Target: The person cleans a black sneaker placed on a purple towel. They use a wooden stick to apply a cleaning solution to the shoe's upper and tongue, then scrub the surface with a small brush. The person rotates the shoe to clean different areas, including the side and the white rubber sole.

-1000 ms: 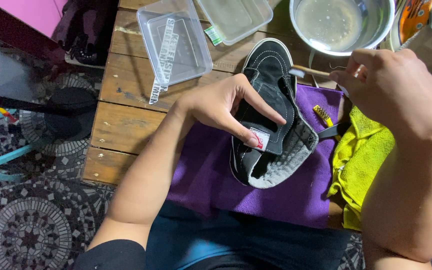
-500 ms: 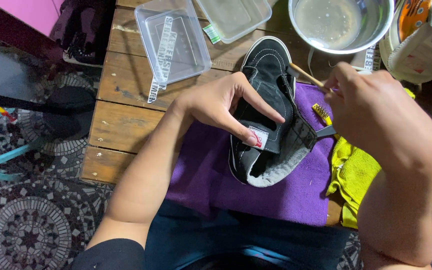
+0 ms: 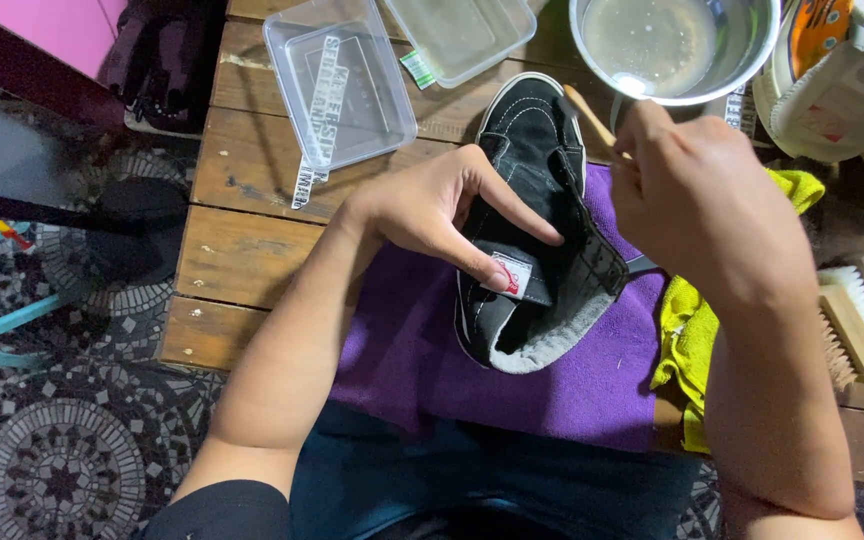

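The left hand [image 3: 442,210] grasps a black high-top shoe [image 3: 532,230], with the thumb laid across the tongue and the fingers wrapped round the outer side. The shoe lies on a purple cloth [image 3: 572,390] beneath this hand, toe pointing away from the person, collar toward them.

The right hand [image 3: 702,200], just right of the shoe, is closed round a thin wooden handle [image 3: 590,113] that projects from its fingers toward the shoe's toe; the working end of the tool is hidden behind the hand.

Beyond the right hand stands a metal bowl [image 3: 742,60] holding cloudy liquid. Under the right forearm lies a yellow cloth [image 3: 687,335], and further right a wooden scrubbing brush [image 3: 857,320]. Beyond the left hand, two clear plastic containers [image 3: 337,80] rest on the wooden slatted table [image 3: 242,250]
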